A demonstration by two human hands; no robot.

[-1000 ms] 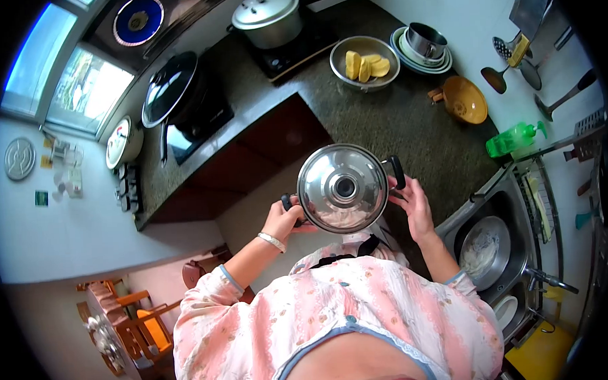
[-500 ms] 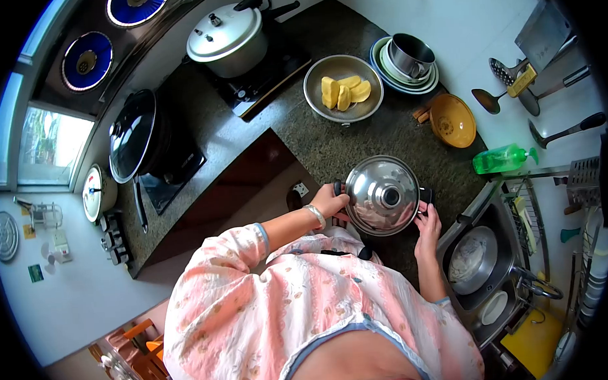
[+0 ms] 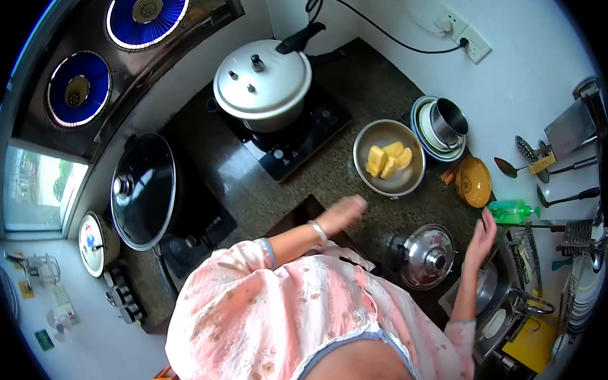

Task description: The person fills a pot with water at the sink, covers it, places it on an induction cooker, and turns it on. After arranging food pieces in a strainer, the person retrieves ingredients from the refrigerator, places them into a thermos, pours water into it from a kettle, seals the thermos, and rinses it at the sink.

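Observation:
A lidded steel pot (image 3: 427, 257) rests on the dark counter near its front edge, apart from both hands. My left hand (image 3: 344, 214), with a bracelet at the wrist, is in the air below the steel bowl (image 3: 409, 179) of yellow pieces (image 3: 389, 160). Motion blurs its fingers, and no object shows in it. To the right of the pot, my right hand (image 3: 481, 237) is raised with its fingers stretched out, holding nothing. Just past its fingertips lies a green bottle (image 3: 511, 211).
A pressure cooker (image 3: 261, 84) stands on a black cooktop, and a black lidded wok (image 3: 143, 189) is at the left. Stacked dishes (image 3: 419, 129) and a brown bowl (image 3: 473, 183) are at the right. The sink (image 3: 486, 331) lies at lower right, beside a yellow board (image 3: 532, 343).
The lidded pot went from between my hands onto the counter. Both hands have let go of its handles and moved apart. The view has shifted toward the back counter.

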